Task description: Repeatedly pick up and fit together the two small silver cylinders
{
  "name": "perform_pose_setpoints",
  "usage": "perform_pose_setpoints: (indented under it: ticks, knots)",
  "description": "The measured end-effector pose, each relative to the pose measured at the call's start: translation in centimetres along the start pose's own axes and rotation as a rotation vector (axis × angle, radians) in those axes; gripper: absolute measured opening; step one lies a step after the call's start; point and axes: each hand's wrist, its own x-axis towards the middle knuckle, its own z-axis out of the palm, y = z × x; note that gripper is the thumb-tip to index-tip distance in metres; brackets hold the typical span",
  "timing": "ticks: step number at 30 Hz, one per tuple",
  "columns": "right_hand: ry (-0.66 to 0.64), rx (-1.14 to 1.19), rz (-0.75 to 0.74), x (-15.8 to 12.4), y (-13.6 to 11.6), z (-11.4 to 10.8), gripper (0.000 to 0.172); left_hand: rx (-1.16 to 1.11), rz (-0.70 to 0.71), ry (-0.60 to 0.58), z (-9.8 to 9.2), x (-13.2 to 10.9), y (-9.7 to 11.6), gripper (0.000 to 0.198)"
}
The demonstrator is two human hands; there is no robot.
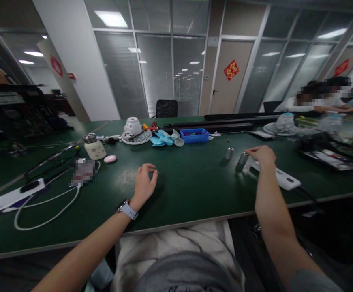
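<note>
My right hand (263, 155) reaches over the right part of the green table, its fingertips closed on the upper end of a small silver cylinder (242, 159). The cylinder leans a little, and I cannot tell whether its lower end touches the table. Just left of it, a second small silver cylinder (229, 153) stands upright. My left hand (146, 181) rests at the table's middle left, wearing a watch at the wrist. Its fingers are loosely curled, with a gap between thumb and forefinger and nothing visible in them.
On the green table (191, 182) lie a white power strip (285, 179), a blue tray (195, 136), light-blue fan blades (164, 138) and a white fan part (135, 132). A flask (94, 147), pink oval object (110, 159) and cables stand left. People sit far right.
</note>
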Motion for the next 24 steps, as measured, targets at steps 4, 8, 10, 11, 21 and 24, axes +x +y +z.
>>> perform_pose_setpoints:
  ticks: [4, 8, 10, 11, 21, 24]
  knots:
    - [0.026, 0.011, 0.018, 0.0, 0.1, 0.2, 0.031, -0.005, 0.008, -0.002, 0.0, -0.1, -0.1, 0.009]
    - [0.008, 0.025, 0.019, 0.1, 0.1, 0.6, 0.033, -0.006, 0.008, -0.009, 0.1, -0.1, -0.1, 0.008]
    - [-0.006, 0.024, 0.024, 0.1, 0.2, 0.7, 0.033, -0.004, 0.004, -0.007, 0.1, -0.1, 0.0, 0.008]
    - [-0.017, 0.022, 0.029, 0.2, 0.2, 0.7, 0.032, -0.006, 0.001, -0.005, 0.1, -0.1, 0.0, 0.008]
    - [0.099, -0.095, -0.161, 0.3, -1.5, 2.4, 0.073, -0.014, -0.001, -0.033, 0.1, -0.1, 0.2, 0.008]
    - [0.056, -0.151, -0.310, 0.5, -2.7, 4.0, 0.074, -0.006, 0.002, -0.039, 0.2, -0.1, 0.3, 0.007]
